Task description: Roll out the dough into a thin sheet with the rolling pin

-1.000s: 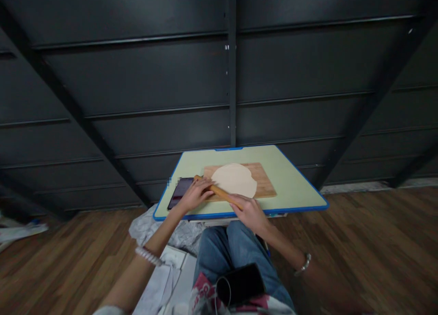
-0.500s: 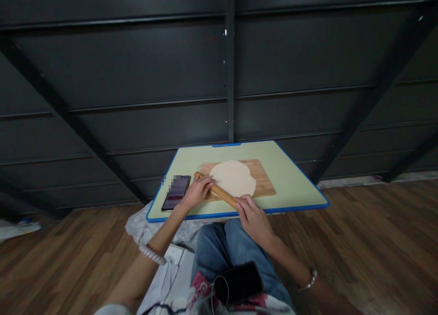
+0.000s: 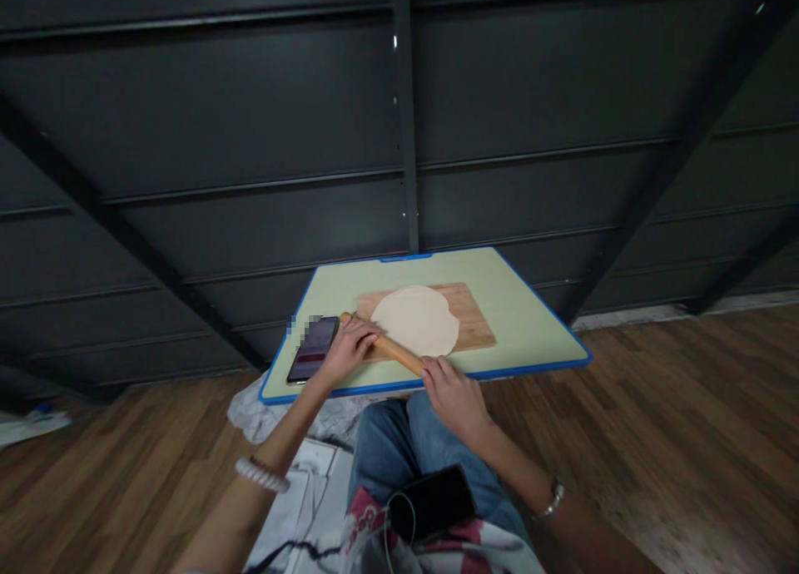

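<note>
A wooden rolling pin (image 3: 400, 355) lies at a slant across the near left edge of a flat, roughly round sheet of dough (image 3: 417, 318). My left hand (image 3: 349, 347) is closed over the pin near its far left end. At the near right end, my right hand (image 3: 454, 393) grips it with the fingers on top. Under the dough is a wooden board (image 3: 479, 320), whose near left part is covered by the pin and my left hand. The dough has a notch on its right side.
The board rests on a pale green table with a blue rim (image 3: 530, 324). A phone (image 3: 312, 349) lies on the table beside my left hand. Another dark phone with a white cable (image 3: 434, 503) is on my lap. Beyond the table stands a dark panelled wall (image 3: 275, 116).
The view has shifted slightly, so table, board and dough appear a little further left and higher. Both hands still hold the rolling pin at the dough's near left edge.
</note>
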A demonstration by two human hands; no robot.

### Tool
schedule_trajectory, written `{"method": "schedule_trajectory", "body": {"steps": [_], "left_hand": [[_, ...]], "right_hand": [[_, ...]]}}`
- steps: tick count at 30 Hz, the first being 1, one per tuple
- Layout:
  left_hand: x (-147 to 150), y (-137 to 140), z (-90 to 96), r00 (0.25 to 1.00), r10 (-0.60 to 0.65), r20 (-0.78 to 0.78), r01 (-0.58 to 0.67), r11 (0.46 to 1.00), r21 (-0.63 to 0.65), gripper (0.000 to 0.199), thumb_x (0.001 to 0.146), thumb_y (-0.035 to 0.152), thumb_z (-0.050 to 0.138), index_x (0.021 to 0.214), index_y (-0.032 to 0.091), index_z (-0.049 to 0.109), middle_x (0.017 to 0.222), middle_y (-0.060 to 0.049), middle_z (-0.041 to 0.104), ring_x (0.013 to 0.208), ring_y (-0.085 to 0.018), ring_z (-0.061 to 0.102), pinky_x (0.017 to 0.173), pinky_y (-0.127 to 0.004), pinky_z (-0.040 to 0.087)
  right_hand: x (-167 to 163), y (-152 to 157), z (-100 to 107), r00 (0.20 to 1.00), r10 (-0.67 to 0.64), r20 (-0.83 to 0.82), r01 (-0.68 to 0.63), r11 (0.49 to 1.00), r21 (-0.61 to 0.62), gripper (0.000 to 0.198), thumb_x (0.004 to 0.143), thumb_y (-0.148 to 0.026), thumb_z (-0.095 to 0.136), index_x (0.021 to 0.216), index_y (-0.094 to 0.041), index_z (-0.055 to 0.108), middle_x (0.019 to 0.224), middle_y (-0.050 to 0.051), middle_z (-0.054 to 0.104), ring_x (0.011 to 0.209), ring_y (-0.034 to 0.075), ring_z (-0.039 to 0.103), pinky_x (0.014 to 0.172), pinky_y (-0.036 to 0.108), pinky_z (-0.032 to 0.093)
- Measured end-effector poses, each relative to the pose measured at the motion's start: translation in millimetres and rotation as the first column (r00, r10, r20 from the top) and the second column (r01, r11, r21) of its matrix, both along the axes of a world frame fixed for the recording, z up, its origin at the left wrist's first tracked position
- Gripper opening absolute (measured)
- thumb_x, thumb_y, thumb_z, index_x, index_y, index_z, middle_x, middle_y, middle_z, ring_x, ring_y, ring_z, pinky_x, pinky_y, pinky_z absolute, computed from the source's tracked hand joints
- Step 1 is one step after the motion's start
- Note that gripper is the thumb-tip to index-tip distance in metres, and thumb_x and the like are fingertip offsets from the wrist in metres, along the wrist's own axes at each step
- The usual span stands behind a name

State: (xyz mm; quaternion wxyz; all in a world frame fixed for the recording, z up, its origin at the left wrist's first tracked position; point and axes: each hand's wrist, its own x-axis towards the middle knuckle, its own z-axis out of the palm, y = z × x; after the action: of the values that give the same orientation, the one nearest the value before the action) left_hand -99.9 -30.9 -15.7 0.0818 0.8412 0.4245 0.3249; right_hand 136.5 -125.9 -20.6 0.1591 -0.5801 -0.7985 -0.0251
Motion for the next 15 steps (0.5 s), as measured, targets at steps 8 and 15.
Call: {"method": "schedule_trajectory", "body": {"steps": [8, 15], "left_hand": [[-14.7, -4.3, 12.1, 0.967, 0.009, -0.256, -0.029, 0.997, -0.076, 0.024, 0.09, 0.038, 0.045, 0.098, 0.022, 0.061, 0.102, -0.003, 0.064, 0.099, -0.02, 0.055, 0.093, -0.039, 0.037], [-13.1, -12.4, 8.6, 0.956, 0.126, -0.264, -0.137, 0.99, -0.023, 0.029, 0.091, 0.037, 0.044, 0.11, 0.022, 0.06, 0.105, -0.007, 0.06, 0.099, -0.021, 0.055, 0.088, -0.035, 0.043]], "right_hand": [[4.6, -6.3, -1.3, 0.992, 0.108, 0.064, -0.113, 0.991, 0.075, 0.037, 0.095, -0.037, 0.039, 0.128, -0.021, 0.043, 0.103, 0.009, 0.059, 0.085, 0.018, 0.059, 0.063, 0.026, 0.046], [53.9, 35.3, 24.8, 0.967, 0.243, 0.072, -0.253, 0.946, 0.2, 0.034, 0.092, -0.029, 0.046, 0.125, -0.022, 0.051, 0.104, 0.008, 0.06, 0.093, 0.021, 0.054, 0.079, 0.033, 0.043]]}}
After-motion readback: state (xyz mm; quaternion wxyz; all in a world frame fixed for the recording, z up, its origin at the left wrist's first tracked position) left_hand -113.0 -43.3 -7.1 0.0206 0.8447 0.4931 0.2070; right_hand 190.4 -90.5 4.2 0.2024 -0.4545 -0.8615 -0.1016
